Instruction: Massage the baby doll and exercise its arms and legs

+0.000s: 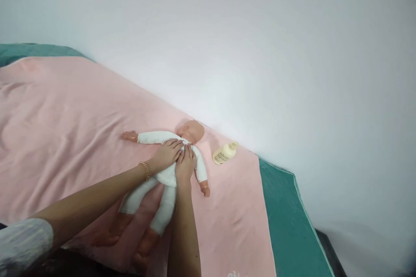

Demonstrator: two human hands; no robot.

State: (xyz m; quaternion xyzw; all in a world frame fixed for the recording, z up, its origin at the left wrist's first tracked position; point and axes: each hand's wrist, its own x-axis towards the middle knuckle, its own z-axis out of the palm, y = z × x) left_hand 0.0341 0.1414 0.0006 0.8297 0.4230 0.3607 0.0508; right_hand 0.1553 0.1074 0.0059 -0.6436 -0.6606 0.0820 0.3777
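Observation:
A baby doll [167,177] with a white cloth body lies on a pink blanket, its head toward the wall and its arms spread. My left hand [167,154] rests flat on the doll's chest, fingers stretched out. Beside it, my right hand [186,164] lies on the chest too, fingers extended toward the doll's neck. The fingertips of both hands nearly meet below the head. Neither hand is wrapped around anything. Under my palms, part of the doll's torso is hidden. A pale yellow bottle [225,153] with dark print stands or leans to the right of the doll's head.
The pink blanket [71,112] covers most of the surface and is wrinkled on the left. Green cloth [289,212] shows at the right and the far left. A plain pale wall [247,52] rises along the back edge.

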